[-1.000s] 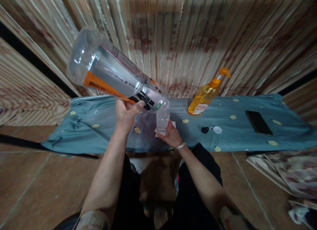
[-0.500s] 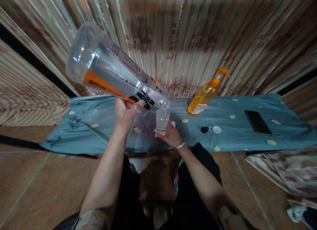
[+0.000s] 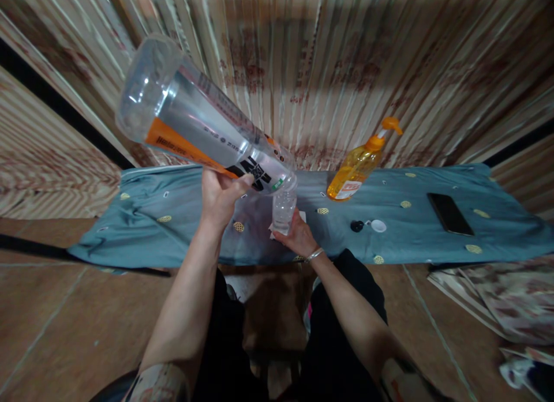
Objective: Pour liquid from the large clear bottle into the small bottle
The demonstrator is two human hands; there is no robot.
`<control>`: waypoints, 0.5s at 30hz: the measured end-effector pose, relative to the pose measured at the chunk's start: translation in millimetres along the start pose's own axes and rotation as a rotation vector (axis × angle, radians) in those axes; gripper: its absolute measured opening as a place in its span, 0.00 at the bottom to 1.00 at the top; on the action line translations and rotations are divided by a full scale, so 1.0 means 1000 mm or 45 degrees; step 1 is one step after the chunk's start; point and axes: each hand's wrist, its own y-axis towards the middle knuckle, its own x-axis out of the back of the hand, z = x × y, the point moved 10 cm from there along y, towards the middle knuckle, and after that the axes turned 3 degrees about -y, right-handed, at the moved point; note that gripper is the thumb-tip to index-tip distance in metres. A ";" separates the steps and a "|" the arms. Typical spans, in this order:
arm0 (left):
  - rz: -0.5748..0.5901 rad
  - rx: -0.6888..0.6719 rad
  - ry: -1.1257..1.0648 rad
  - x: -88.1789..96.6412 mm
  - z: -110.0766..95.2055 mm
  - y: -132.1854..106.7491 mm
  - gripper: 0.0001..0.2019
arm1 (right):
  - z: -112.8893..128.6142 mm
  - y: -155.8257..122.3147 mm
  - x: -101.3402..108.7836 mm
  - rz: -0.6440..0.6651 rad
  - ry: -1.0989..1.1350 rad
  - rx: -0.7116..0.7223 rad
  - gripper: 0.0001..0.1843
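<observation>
Head camera: looks from the wearer's head, forward and steeply down
Left hand [image 3: 220, 203]: near range, nine o'clock of centre
Right hand [image 3: 299, 235]: near range, five o'clock
Legs [image 3: 225, 338]: below, at six
Cloth [image 3: 407, 240]: near range, nine to three
Curtain [image 3: 268, 56]: farther, at twelve

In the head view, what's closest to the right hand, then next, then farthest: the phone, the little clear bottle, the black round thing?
From the right hand:
1. Little clear bottle: held in it.
2. Black round thing: right of it, on the cloth.
3. Phone: farther right.
</observation>
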 end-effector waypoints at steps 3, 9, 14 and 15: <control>-0.007 -0.007 -0.036 0.001 0.003 0.000 0.34 | -0.001 0.000 0.000 -0.009 -0.012 0.000 0.46; -0.021 -0.052 -0.020 0.000 0.000 0.001 0.35 | 0.000 0.000 0.000 -0.019 -0.010 0.006 0.46; -0.006 -0.048 -0.049 -0.005 -0.005 0.003 0.32 | -0.001 0.000 0.000 -0.011 -0.020 -0.014 0.46; -0.007 -0.053 -0.062 -0.005 -0.006 0.004 0.31 | -0.001 0.000 0.000 -0.007 -0.024 -0.017 0.46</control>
